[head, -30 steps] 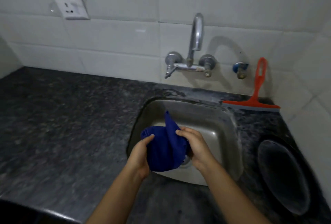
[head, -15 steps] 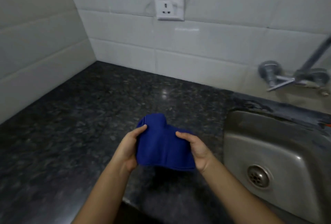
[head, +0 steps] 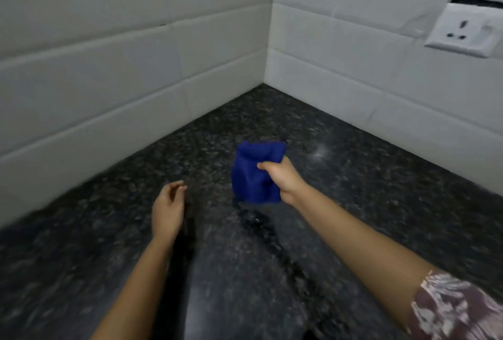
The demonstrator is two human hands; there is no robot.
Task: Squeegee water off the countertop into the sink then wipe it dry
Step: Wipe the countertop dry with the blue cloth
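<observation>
Item 1, far left: wall tiles [head: 95, 81], white glazed, long rectangular, thin grout lines; met 2nd tiled wall [head: 353, 73] at inside corner, upper ctr. Item 2: countertop [head: 81, 258], dark speckled stone, polished, ran from corner to lower edge; margins blurred. Item 3: left hand [head: 168, 207], bare forearm, fingers loosely curled, grasped nothing, held over countertop left of ctr, apart from cloth. Item 4: blue cloth [head: 253, 179], soft napped fabric, bunched into rough block w/ folds, ctr frame over countertop, short of corner; whether lower edge touched stone, cannot tell. Item 5: right hand [head: 281, 176], fingers clenched round cloth's right side, cloth top standing above fist. Item 6: dark wet-looking streak [head: 275, 241], irregular, glossy, ran from under cloth toward lower right, btwn forearms. Item 7: sleeve [head: 457, 309], patterned mauve/white, lower right. Item 8: socket [head: 462, 30], white plastic, squarish, 3-pin, upper right on 2nd wall.
</observation>
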